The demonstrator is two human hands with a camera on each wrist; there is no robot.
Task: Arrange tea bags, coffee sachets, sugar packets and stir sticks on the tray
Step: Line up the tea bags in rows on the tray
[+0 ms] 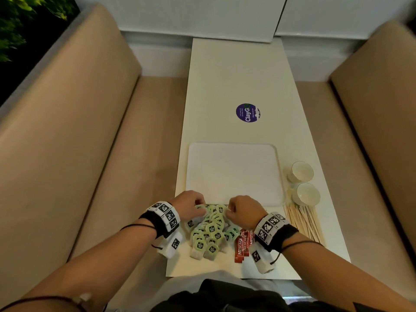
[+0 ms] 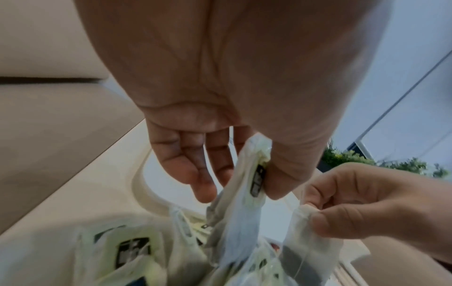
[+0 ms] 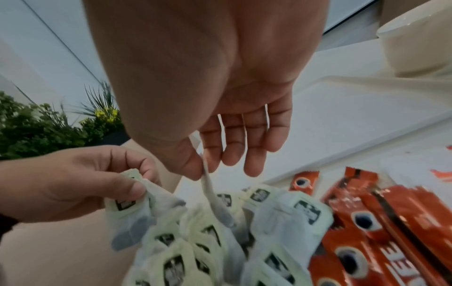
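Note:
A heap of pale green tea bags (image 1: 210,230) lies on the white table just in front of the white tray (image 1: 234,174), which holds nothing. My left hand (image 1: 191,204) pinches a tea bag (image 2: 254,174) between thumb and fingers at the heap's far left edge. At the far right edge, my right hand (image 1: 242,208) pinches another tea bag (image 3: 212,195) by its top. Red coffee sachets (image 1: 244,244) lie right of the heap, partly under my right wrist. Wooden stir sticks (image 1: 304,222) are spread at the right. I see no sugar packets.
Two white cups (image 1: 302,183) stand right of the tray, beyond the stir sticks. A round purple sticker (image 1: 247,112) is on the table (image 1: 234,75) past the tray. Beige bench seats (image 1: 67,143) flank the table on both sides.

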